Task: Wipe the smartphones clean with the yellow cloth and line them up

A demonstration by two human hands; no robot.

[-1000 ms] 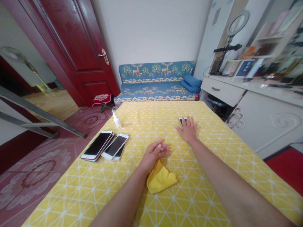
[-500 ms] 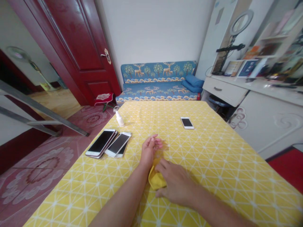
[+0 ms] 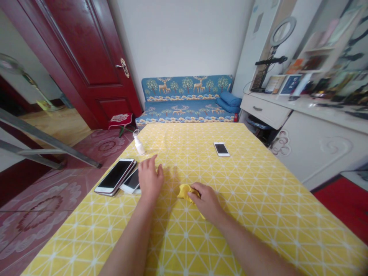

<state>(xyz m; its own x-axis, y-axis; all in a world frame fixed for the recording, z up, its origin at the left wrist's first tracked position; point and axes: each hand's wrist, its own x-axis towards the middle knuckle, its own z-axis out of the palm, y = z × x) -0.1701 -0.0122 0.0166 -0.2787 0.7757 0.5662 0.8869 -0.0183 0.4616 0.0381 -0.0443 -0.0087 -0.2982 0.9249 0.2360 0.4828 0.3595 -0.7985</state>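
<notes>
My right hand [image 3: 207, 200] is closed around a crumpled yellow cloth [image 3: 185, 190], just over the patterned tablecloth. To the left, my left hand [image 3: 150, 177] is empty with its fingers apart, above the edge of a white phone [image 3: 131, 183] that it partly covers. Beside that phone lies a larger white-framed phone [image 3: 116, 175] with a dark screen, resting on another dark-edged one. A small white spray bottle [image 3: 139, 145] stands upright behind the phones. Farther off on the right, a single white phone [image 3: 221, 149] lies face up.
The table [image 3: 247, 230] has a yellow cloth with white lines. Beyond it is a blue sofa [image 3: 184, 109]. A white dresser [image 3: 316, 149] stands to the right, and a red stool [image 3: 120, 119] and a metal frame [image 3: 51, 142] are at the left.
My left hand has moved left, away from the cloth, to the phones. My right hand has gone forward, its fingers now gathered more tightly on the cloth. The view has shifted slightly.
</notes>
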